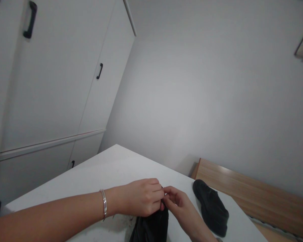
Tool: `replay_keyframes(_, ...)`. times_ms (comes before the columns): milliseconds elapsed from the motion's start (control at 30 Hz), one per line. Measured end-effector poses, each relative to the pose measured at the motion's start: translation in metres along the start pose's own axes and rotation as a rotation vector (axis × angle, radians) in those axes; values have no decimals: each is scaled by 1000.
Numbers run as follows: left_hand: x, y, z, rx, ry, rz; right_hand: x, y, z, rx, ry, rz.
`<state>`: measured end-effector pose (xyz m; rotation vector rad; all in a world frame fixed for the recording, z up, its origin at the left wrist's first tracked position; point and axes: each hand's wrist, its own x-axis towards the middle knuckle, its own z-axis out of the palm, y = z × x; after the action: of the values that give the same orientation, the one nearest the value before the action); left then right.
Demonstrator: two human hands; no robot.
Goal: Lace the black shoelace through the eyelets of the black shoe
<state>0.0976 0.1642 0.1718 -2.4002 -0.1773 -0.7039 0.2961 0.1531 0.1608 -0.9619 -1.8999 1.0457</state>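
A black shoe (155, 227) stands at the bottom middle of the head view, partly cut off by the lower edge. My left hand (146, 198), with a silver bracelet (104, 203) on its wrist, reaches in from the left and has its fingers curled around the upper end of the shoe. From the right, my right hand (179, 206) meets it, thumb and forefinger pinched together at the same end. What lies in that pinch is too small to make out. Another black shoe (212, 208) rests on the white table to the right, apart from both hands.
Small dark bits of debris (130, 221) lie on the white table (116, 164) beside the held shoe. A wooden board (237, 188) runs behind the table's right edge, against the grey wall (204, 94). White cabinets (58, 80) with black handles rise at the left.
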Motion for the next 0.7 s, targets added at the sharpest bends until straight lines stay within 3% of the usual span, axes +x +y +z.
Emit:
replay_keyframes(300,-4,-1,12,13,212,60,-1,8,-8,163,-37,93)
replay_keyframes(700,-8,-2,14,17,236,121,0,19,-9,238,35,126)
